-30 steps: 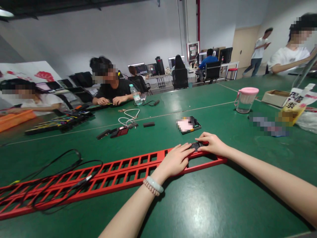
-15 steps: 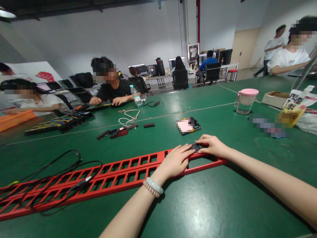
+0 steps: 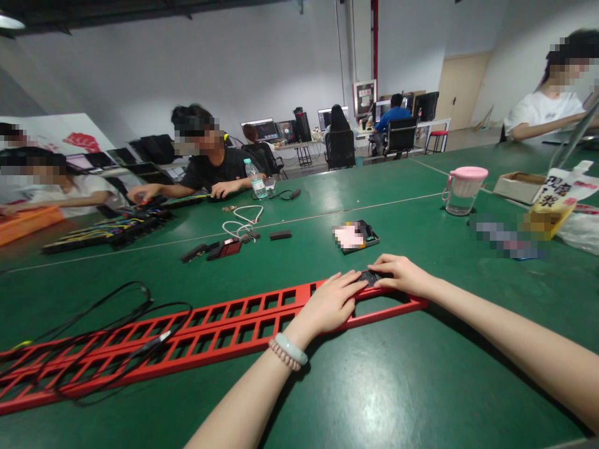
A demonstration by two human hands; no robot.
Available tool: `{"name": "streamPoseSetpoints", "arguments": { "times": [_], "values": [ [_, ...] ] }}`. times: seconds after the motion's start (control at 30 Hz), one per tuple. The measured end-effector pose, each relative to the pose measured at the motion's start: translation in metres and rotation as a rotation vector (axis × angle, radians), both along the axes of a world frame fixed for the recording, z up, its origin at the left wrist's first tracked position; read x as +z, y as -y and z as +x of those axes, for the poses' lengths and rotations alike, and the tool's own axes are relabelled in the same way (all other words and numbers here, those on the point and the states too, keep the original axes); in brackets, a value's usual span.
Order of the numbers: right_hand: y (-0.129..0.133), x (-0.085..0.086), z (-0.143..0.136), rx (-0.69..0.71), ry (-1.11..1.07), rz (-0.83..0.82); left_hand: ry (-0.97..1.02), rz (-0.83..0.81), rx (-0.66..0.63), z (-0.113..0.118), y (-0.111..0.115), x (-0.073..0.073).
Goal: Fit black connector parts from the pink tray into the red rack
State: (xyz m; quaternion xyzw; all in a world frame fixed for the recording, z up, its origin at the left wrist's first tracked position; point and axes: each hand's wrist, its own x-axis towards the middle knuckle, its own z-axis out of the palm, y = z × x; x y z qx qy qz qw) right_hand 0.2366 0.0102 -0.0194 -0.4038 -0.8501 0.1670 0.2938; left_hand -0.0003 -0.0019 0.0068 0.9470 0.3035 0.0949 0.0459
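Observation:
A long red slotted frame (image 3: pixel 219 327) lies flat across the green table (image 3: pixel 397 386), running from the left edge to the middle. Near its right end sits a small black part (image 3: pixel 367 277). My left hand (image 3: pixel 330 304) rests palm down on the frame, its fingertips touching the black part from the left. My right hand (image 3: pixel 403 274) covers the part from the right, fingers curled over it. Both hands press on it together; most of the part is hidden under the fingers. Black cables (image 3: pixel 107 324) lie looped over the frame's left portion.
Beyond my hands lie a small black tray (image 3: pixel 369 235), a white cable (image 3: pixel 246 221), dark small parts (image 3: pixel 224 249) and a black block (image 3: pixel 281 235). A pink-lidded jug (image 3: pixel 463 189), a cardboard box (image 3: pixel 519 185) and a printed bag (image 3: pixel 559 199) stand at right. Several people sit around the table.
My hands have stayed on the black part almost unmoved. The person in black across the table has stretched an arm out to the left, and the walking person at the far right is gone from view.

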Motion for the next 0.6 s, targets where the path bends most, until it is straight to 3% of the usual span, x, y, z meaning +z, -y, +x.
{"name": "streamPoseSetpoints", "arguments": {
  "times": [0.6],
  "values": [
    [-0.0019, -0.004, 0.0015, -0.008, -0.009, 0.04, 0.007, -0.009, 0.003, 0.002, -0.0013, -0.0011]
  ]
}}
